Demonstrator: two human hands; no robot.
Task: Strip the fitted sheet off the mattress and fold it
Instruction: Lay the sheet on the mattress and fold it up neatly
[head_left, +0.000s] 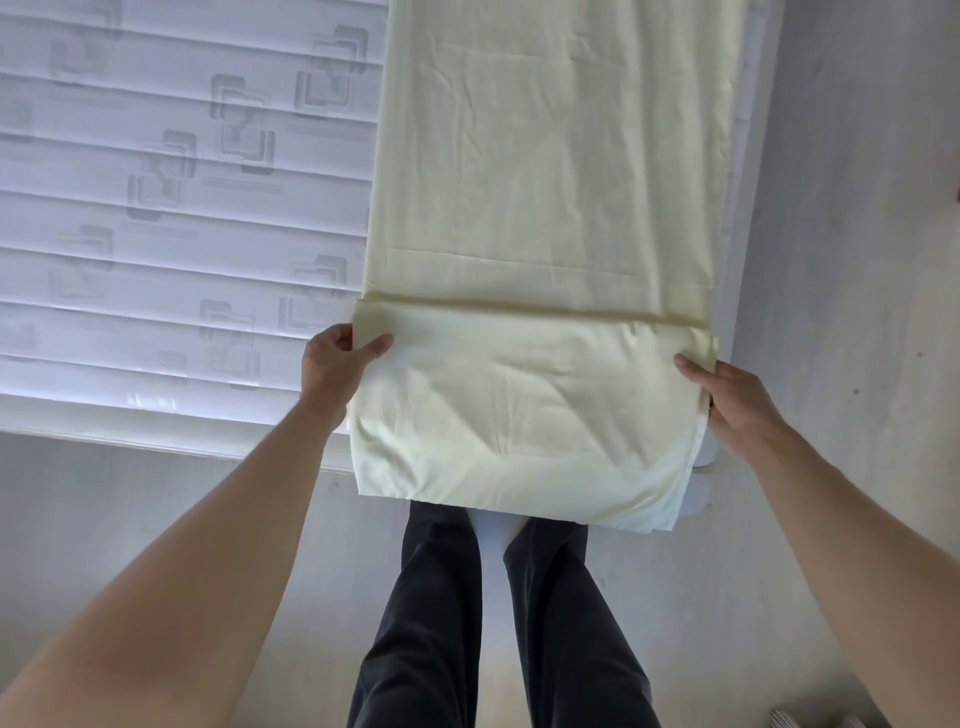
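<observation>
The pale yellow fitted sheet (545, 197) lies as a long folded strip down the right half of the frame, spread on the white quilted mattress (171, 208) whose bare patterned top fills the upper left. The strip's near end is turned over itself, making a doubled panel in the middle of the frame, and its lower edge hangs past the foot of the mattress, in front of the person's dark trousers (441, 613).

The left hand (337, 358) grips the panel's left corner at centre left: the thumb lies on top of the cloth, pointing toward the right, and the other fingers (340, 332) curl round the edge and under it, so the cloth sits pinched between them. The right hand (737, 400) holds the opposite corner at centre right: its thumb rests on the upper face of the sheet, while the remaining fingers go beneath the edge and cannot be seen there. Both bare forearms reach in from the lower corners. Grey floor (857, 260) runs down the right side and across the bottom of the frame
</observation>
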